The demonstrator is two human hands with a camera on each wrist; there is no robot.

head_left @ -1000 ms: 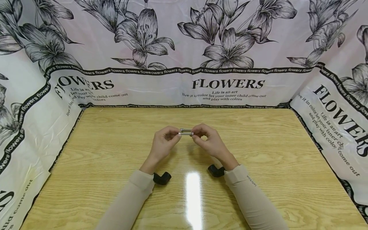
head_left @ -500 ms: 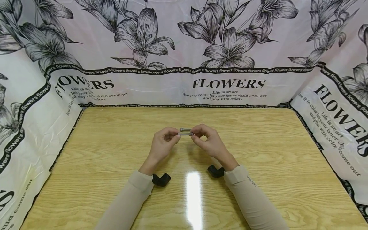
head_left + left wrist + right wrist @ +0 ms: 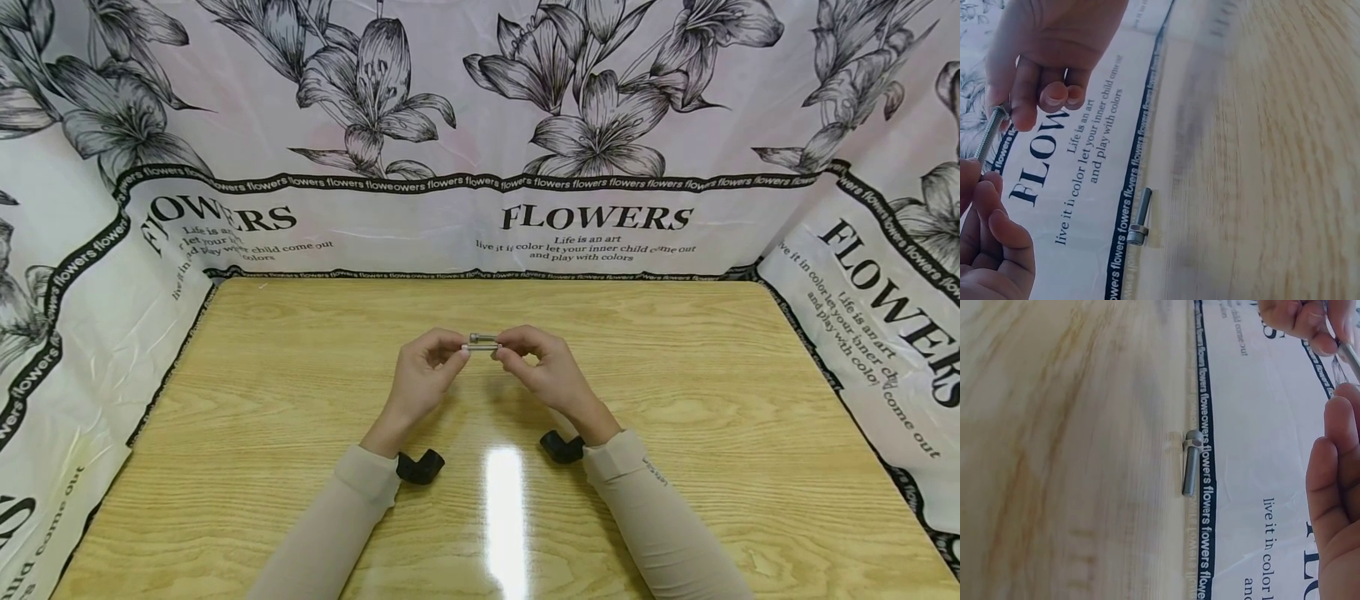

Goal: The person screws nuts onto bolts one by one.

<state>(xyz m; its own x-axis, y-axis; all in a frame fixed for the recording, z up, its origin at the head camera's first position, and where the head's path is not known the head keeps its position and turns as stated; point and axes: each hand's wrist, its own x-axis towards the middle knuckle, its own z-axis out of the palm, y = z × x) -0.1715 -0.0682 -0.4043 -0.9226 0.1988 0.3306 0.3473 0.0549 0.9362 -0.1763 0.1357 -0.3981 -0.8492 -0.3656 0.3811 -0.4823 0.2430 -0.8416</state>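
Note:
Both hands hold one metal bolt [image 3: 482,347] level between them, over the far half of the table. My left hand [image 3: 427,371] pinches its left end between thumb and fingers. At its other end, my right hand [image 3: 540,362] pinches around a wider part; the left wrist view shows this piece [image 3: 1000,111] at the fingertips, partly hidden. The threaded shank [image 3: 988,139] shows between the hands. A second bolt [image 3: 1189,472] lies on the table beyond them, its head toward the left, with a nut [image 3: 1138,230] up against the head.
The wood-grain table [image 3: 300,375] ends at a white hanging cloth [image 3: 405,225] printed with flowers, which also runs along both sides. Black angled pieces [image 3: 421,467] stick out at both sleeve cuffs. A bright reflection [image 3: 506,517] lies on the near tabletop.
My right fingertips have shifted slightly left and cover more of the held bolt's right end. The left hand has barely moved, and the bolt on the table stays put.

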